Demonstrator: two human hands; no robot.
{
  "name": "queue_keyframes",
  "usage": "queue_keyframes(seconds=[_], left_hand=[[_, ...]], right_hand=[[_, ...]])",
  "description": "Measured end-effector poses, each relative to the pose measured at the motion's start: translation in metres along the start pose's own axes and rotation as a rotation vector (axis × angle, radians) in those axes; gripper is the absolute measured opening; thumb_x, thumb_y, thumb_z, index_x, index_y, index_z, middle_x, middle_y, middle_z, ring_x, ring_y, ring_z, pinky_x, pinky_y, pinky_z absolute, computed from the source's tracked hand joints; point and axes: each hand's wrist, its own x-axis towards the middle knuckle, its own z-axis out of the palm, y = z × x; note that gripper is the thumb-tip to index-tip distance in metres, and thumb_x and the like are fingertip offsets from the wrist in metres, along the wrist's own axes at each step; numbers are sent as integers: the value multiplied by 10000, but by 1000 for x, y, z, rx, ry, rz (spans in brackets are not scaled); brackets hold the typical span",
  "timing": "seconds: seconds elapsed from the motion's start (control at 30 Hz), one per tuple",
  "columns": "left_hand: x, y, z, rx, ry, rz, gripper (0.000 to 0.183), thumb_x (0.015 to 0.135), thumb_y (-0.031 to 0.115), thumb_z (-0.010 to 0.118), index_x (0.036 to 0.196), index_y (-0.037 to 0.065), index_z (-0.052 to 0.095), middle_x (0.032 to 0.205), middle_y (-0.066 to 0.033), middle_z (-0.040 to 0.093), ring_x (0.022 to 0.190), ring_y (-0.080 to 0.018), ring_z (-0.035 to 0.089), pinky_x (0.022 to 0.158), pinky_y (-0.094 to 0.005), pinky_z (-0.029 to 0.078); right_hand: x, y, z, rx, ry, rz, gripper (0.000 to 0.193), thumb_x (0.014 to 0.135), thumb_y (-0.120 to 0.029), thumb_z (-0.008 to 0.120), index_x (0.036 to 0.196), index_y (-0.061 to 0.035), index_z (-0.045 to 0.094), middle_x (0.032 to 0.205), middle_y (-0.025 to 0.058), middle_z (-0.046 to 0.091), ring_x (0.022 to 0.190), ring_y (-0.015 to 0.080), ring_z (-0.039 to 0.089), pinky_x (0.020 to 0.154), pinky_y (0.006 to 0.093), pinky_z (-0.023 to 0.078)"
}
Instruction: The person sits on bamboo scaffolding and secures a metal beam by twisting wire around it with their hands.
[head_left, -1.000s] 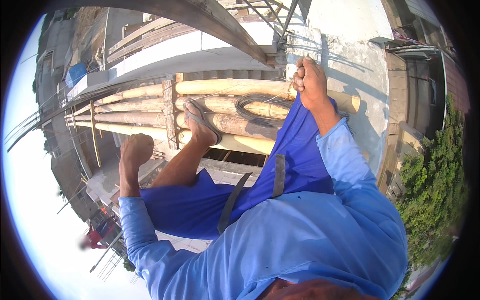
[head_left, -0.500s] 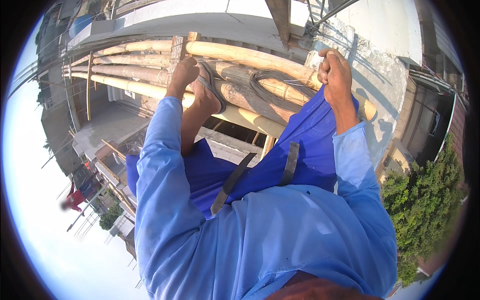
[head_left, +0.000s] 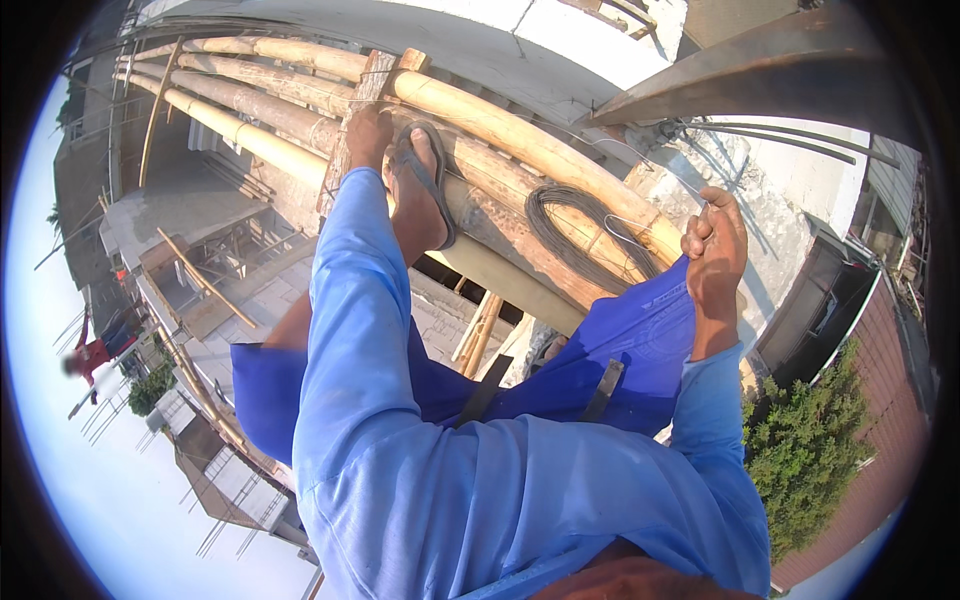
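My left hand (head_left: 369, 136) is closed against the upright wooden plank (head_left: 345, 150), beside my sandalled foot (head_left: 422, 185). What its fingers hold, if anything, is hidden. My right hand (head_left: 718, 250) is raised at the right with fingers pinched on a thin wire (head_left: 655, 160). The wire runs from there leftward over the bamboo poles (head_left: 540, 130) toward the plank by my left hand. A coil of dark wire (head_left: 585, 235) lies on the poles between my hands, close to my blue trouser knee.
A rusty metal beam (head_left: 760, 75) crosses the upper right, above thin steel rods (head_left: 790, 137) and rough concrete (head_left: 755, 190). Below the poles a drop opens to lower building levels (head_left: 190, 230). A person in red (head_left: 92, 355) is far off left. A tree (head_left: 810, 460) stands lower right.
My view has shifted and tilted. My right hand has moved lower and outward, the wire trailing from it. My left hand stays at the plank; the rusty beam now looms larger.
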Motion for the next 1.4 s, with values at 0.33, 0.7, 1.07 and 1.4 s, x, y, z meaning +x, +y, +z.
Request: queue_keyframes(seconds=[0.33, 0.7, 1.07, 1.4], left_hand=[[-27, 41, -66, -589, 394, -196, 261, 783, 110, 455, 931, 27, 653, 784, -169, 646, 682, -328, 598, 661, -388, 462], [-176, 239, -168, -1636, -1082, 705, 378, 808, 351, 663, 840, -25, 684, 552, -14, 511, 487, -85, 387, 472, -252, 330], [-249, 343, -144, -978, -604, 869, 294, 828, 273, 630, 869, -17, 651, 657, -99, 592, 627, -199, 573, 569, -301, 458], [-227, 363, -178, -827, -449, 897, 162, 795, 153, 600, 821, -6, 619, 698, -192, 597, 644, -335, 595, 599, -380, 456]], right_hand=[[7, 3, -14, -71, -66, -43, 228, 864, -108, 419, 1053, -24, 516, 612, -40, 394, 499, 38, 354, 449, 181, 286], [-20, -42, -16, -241, -251, -53, 267, 835, -90, 409, 1063, -16, 527, 623, -43, 357, 511, 36, 299, 464, 186, 247], [-43, -47, -48, -183, -263, -225, 285, 927, -333, 459, 847, -62, 496, 629, -27, 409, 551, 44, 363, 499, 182, 297], [-37, -54, -42, -236, -156, -189, 249, 935, -284, 443, 896, -51, 522, 648, -26, 421, 542, 45, 364, 496, 194, 319]])
